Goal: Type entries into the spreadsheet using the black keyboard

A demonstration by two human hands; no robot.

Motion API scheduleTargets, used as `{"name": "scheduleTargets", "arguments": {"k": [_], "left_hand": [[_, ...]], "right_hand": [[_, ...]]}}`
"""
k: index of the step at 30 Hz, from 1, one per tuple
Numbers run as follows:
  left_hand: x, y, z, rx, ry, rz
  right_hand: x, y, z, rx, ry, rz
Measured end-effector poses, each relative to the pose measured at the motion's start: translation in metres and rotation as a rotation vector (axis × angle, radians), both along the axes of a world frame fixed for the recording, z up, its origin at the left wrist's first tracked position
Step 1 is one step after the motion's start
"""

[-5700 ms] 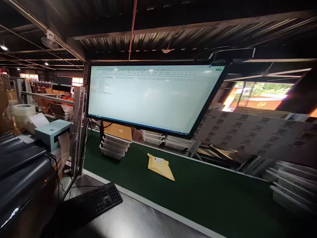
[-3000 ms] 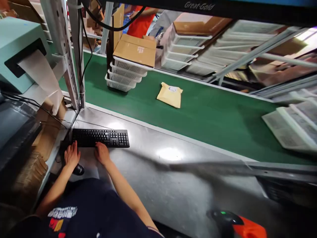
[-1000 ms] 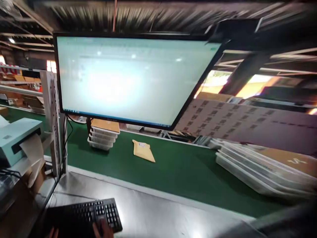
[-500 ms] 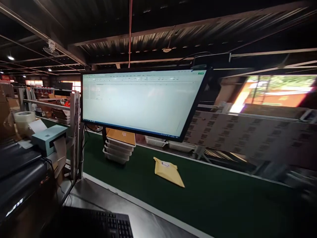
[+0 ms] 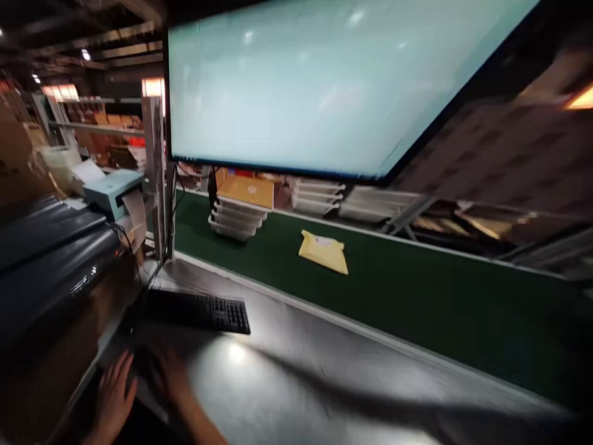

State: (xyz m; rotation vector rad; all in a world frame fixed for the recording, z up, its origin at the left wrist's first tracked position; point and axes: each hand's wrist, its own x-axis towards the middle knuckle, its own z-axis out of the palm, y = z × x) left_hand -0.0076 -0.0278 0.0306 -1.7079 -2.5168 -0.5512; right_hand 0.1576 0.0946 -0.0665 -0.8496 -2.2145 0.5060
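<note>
My left hand (image 5: 115, 392) is low at the left, near the front of the metal desk, its fingers stretched out and apart with nothing in them. Just to its right, my right hand (image 5: 172, 374) is smeared by motion beside a dark shape that I cannot make out. Whether its fingers hold anything does not show. Beyond both hands lies a black keyboard (image 5: 199, 311) on the metal desk (image 5: 287, 377). A large monitor (image 5: 296, 93) with a pale, blurred screen hangs above.
Behind the desk runs a green conveyor belt (image 5: 417, 303) with a yellow padded envelope (image 5: 323, 252). Stacked white baskets (image 5: 236, 222) stand on it, a brown package (image 5: 248, 190) on top. At left, a light-blue label printer (image 5: 111, 188) sits by black wrapped material (image 5: 46, 247).
The view has tipped downward and closer to the desk, so the monitor sits higher. Both my hands have come into view at the bottom left, and more of the keyboard shows.
</note>
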Motion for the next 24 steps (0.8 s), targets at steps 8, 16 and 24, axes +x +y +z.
{"name": "scheduleTargets", "arguments": {"k": [8, 16, 24], "left_hand": [[-0.009, 0.015, -0.007, -0.039, -0.068, -0.255], [-0.003, 0.045, -0.022, -0.091, -0.085, -0.309], [0.006, 0.088, -0.088, -0.241, -0.103, -0.293]], "right_hand": [[0.042, 0.100, -0.006, -0.254, -0.267, -0.333], [0.056, 0.158, 0.012, -0.312, -0.388, -0.436], [0.073, 0.157, -0.019, -0.063, -0.360, -0.495]]}}
